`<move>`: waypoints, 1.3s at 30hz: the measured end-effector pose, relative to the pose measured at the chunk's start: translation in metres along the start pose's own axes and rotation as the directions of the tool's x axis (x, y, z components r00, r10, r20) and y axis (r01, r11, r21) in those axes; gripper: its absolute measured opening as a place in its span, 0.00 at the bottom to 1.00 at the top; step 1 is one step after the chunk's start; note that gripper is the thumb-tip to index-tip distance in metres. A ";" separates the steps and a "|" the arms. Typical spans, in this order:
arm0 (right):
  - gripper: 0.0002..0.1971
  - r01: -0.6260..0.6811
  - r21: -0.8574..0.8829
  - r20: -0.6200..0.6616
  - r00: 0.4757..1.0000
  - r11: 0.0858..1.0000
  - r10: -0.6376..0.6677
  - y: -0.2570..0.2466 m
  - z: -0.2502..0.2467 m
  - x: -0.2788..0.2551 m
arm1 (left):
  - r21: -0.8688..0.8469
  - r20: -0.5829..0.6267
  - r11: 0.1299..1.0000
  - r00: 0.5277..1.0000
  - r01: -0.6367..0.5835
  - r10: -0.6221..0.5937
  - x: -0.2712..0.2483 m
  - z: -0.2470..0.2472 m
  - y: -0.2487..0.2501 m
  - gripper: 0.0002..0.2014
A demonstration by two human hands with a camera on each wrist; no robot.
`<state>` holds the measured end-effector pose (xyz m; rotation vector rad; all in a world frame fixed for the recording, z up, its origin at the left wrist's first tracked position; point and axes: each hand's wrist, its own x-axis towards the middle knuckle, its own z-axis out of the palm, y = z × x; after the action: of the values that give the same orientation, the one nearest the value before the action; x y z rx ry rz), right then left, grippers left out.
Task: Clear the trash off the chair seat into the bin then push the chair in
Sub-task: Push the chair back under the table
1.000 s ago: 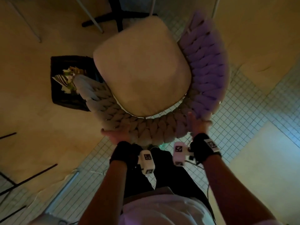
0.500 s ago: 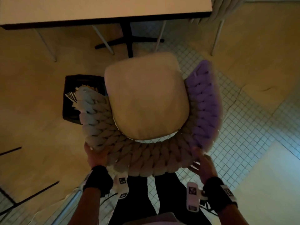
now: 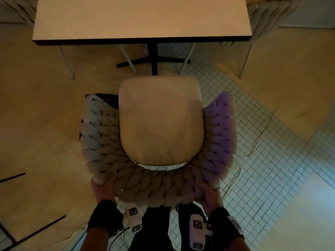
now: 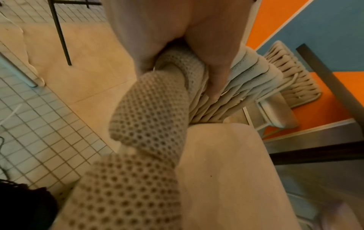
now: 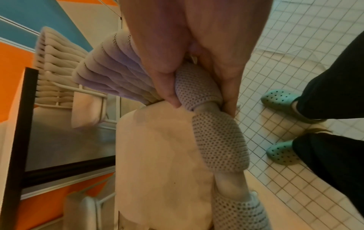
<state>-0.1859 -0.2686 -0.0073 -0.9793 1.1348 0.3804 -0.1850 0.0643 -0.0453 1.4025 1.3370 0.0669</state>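
Note:
The chair [image 3: 160,122] has a bare beige seat cushion and a thick braided mesh backrest [image 3: 155,185] curving round it. It faces the white table [image 3: 141,17], its front edge short of the table's near edge. My left hand [image 3: 102,187] grips the back's left corner, thumb and fingers round a braid [image 4: 177,65]. My right hand [image 3: 208,192] grips the right corner, thumb [image 5: 167,87] and fingers pinching a mesh braid [image 5: 197,90]. The black bin [image 3: 103,98] stands left of the chair, mostly hidden behind the armrest.
The table's black pedestal base [image 3: 154,60] stands ahead of the chair. Thin legs of other chairs [image 3: 66,60] flank it, and another braided chair [image 3: 268,13] is at the far right. My feet in green clogs [image 5: 283,152] stand on the tiled floor behind the chair.
The chair has turned from an angle until it squarely faces the table. It now hides most of the bin and its trash. Both hands have slid outward to the backrest corners.

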 end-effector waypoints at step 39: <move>0.20 -0.017 -0.120 -0.074 0.997 0.993 0.008 -0.058 0.124 0.056 | -0.229 0.265 0.972 0.958 -0.045 0.106 0.051 0.057 0.089 0.39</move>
<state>-0.0502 -0.2112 -0.0202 -1.1006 1.1954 0.4299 -0.0710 0.0890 -0.0338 1.2240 1.0118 0.0663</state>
